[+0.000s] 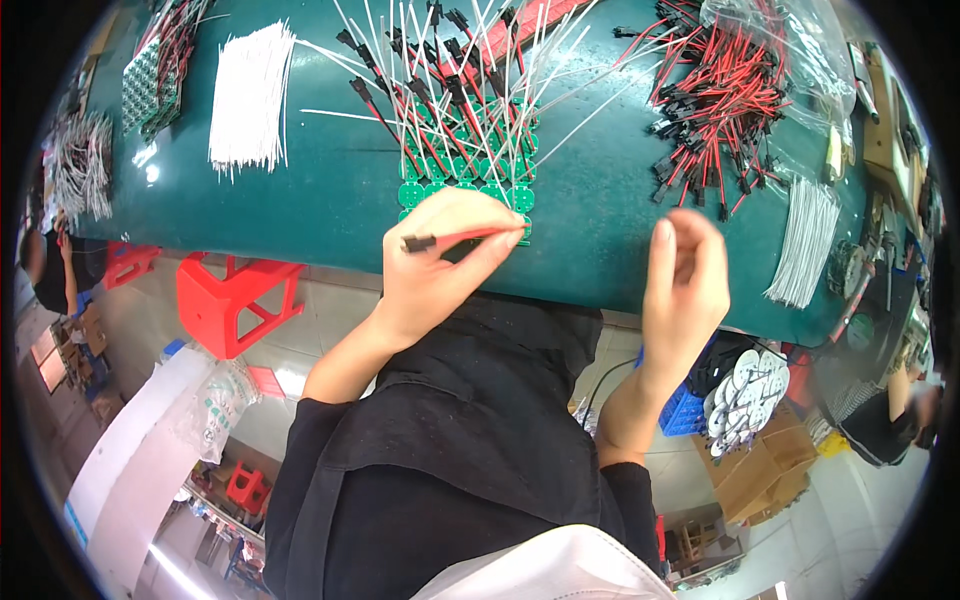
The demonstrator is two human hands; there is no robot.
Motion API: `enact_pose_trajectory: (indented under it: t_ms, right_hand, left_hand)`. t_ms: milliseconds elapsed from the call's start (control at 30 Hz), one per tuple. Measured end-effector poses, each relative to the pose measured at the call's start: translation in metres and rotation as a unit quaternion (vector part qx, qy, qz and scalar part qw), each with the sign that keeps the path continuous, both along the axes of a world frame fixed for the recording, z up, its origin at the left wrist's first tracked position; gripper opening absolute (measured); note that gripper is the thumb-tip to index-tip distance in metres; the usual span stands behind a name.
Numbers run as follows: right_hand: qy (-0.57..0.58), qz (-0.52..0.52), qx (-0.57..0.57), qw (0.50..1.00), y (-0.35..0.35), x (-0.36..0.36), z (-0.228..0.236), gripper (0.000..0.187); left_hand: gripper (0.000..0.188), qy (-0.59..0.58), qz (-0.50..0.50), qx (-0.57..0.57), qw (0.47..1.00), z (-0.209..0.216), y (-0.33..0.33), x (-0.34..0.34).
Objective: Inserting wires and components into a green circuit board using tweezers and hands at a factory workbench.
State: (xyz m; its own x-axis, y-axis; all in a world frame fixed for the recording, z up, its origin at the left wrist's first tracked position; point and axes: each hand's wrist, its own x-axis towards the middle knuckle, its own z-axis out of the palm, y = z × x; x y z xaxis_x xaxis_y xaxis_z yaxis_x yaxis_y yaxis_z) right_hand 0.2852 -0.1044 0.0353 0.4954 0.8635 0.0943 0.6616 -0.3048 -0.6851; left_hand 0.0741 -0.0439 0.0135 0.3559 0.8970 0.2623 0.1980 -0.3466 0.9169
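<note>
Left of both hands, a bundle of white wires (250, 95) on the green bench (330, 200). Left hand (440, 260) pinching a red wire with a black plug (455, 240), just below a green panel of round boards (470, 160) bristling with wires. Right hand (685, 275) loosely curled, seemingly empty. Beyond it, loose red-and-black leads (715, 100). Risk: snagging the upright wires, bending them.
</note>
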Motion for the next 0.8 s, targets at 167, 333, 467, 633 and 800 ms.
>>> enact_pose_trajectory:
  t_ms: [167,333,467,633,800]
  right_hand:
    - [-0.191,0.012,-0.068,0.979,0.014,0.018,-0.019,0.021]
    - [-0.145,0.011,-0.072,0.987,0.016,0.017,-0.021,0.016]
    - [-0.105,0.017,-0.051,0.993,0.014,0.019,-0.021,0.014]
    - [-0.095,0.005,-0.05,0.994,0.012,0.019,-0.02,0.013]
    - [-0.081,-0.004,-0.033,0.996,0.003,0.018,-0.02,0.013]
  left_hand:
    - [0.016,-0.005,0.043,-0.031,0.999,-0.007,-0.003,0.01]
    - [0.018,0.039,0.082,0.004,0.996,-0.011,-0.007,0.015]
    - [0.018,0.051,0.082,0.02,0.995,-0.012,-0.007,0.015]
    - [0.019,0.061,0.096,0.038,0.993,-0.013,-0.007,0.017]
    - [0.019,0.081,0.105,0.071,0.989,-0.012,-0.007,0.019]
